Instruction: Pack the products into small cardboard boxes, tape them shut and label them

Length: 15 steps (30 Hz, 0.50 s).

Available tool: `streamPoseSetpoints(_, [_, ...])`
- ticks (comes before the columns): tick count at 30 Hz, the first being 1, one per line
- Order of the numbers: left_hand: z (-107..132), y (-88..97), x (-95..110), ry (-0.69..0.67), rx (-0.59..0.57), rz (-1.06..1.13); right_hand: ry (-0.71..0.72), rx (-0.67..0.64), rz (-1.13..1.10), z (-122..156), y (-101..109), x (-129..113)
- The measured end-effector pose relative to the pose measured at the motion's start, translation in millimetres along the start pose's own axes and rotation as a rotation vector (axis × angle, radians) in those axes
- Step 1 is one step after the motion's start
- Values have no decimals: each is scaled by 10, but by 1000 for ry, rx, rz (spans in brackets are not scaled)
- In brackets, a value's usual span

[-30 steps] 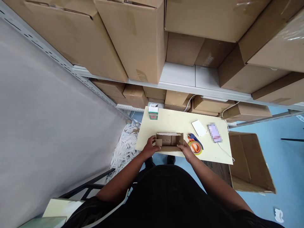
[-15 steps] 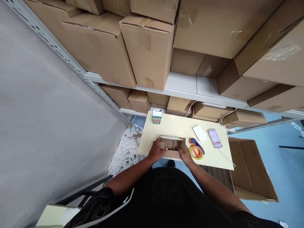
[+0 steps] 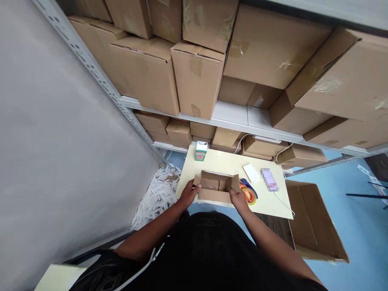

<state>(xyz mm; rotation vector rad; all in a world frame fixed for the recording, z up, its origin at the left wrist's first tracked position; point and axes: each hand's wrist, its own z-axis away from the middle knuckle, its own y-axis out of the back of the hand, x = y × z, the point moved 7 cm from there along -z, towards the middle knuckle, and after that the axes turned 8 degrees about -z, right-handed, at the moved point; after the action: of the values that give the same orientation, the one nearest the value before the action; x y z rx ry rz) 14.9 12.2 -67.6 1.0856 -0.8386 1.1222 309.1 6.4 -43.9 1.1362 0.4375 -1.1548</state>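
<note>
A small open cardboard box (image 3: 214, 196) rests at the front edge of the pale yellow table (image 3: 221, 160), its flaps folded out and no contents visible inside. My left hand (image 3: 188, 194) grips its left side flap, thumb on top. On the right, my right hand (image 3: 238, 198) holds the other side flap, thumb toward the inside. Just beyond my right hand lies a tape dispenser (image 3: 249, 195) with blue and orange parts and a yellow-edged roll, partly hidden by the box and hand.
A green and white small box (image 3: 201, 151) stands at the table's back left. A white flat box (image 3: 251, 173) and a blurred phone (image 3: 269, 180) with a cable lie on the right. Shelves (image 3: 230, 113) of cartons rise behind. A large open carton (image 3: 317, 226) stands right; white paper strips (image 3: 151, 198) cover the floor left.
My left hand has moved left, and the left flap of the box is now folded outward. The back flap has also gone down out of the opening. The view has tilted up slightly.
</note>
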Motion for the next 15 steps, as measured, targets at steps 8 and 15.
streamPoseSetpoints(8, [751,-280,63,56,289,13,197,-253,159,-179,103,-151])
streamPoseSetpoints(15, [1646,-477,78,107,537,99,381,-476,311,-62,-49,-318])
